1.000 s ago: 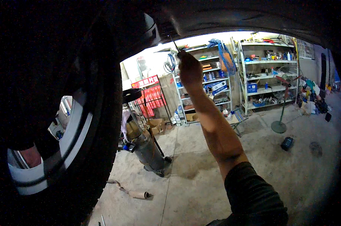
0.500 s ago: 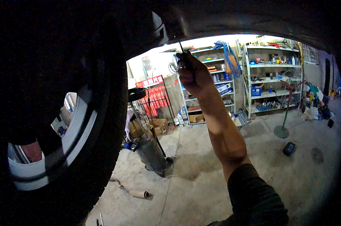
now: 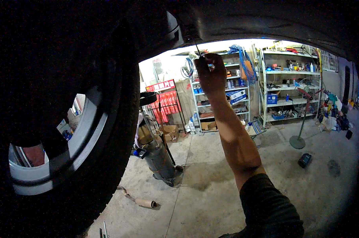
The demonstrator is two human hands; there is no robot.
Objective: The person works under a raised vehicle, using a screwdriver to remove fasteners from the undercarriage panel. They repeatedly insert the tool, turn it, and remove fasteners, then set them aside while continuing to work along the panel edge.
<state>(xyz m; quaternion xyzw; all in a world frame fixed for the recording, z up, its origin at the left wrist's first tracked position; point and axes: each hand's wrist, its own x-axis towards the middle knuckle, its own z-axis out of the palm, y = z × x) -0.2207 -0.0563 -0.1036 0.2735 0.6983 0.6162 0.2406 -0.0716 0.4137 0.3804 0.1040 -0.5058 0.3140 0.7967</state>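
Observation:
My right hand (image 3: 212, 77) is raised on a bent arm near the top middle, closed in a pinch around the handle of a screwdriver (image 3: 198, 49). The handle is mostly hidden by the fingers. Its thin shaft points up to the dark lower edge of a vehicle body (image 3: 243, 28), and whether the tip touches there is too dark to tell. To the left stands the vehicle's wheel, with a black tyre (image 3: 122, 131) and a silver rim (image 3: 95, 129). My left hand does not show.
A grey wheeled tank (image 3: 159, 162) stands beyond the tyre, near an exhaust muffler (image 3: 145, 202) on the concrete floor. Metal shelves (image 3: 292, 72) with bottles and boxes line the back. A pedestal fan (image 3: 302, 115) and a dark case (image 3: 304, 160) are at right.
The view has shifted slightly. My right hand has turned at the wrist and its fingers have moved from a wrapped hold to a pinch, the screwdriver still in it.

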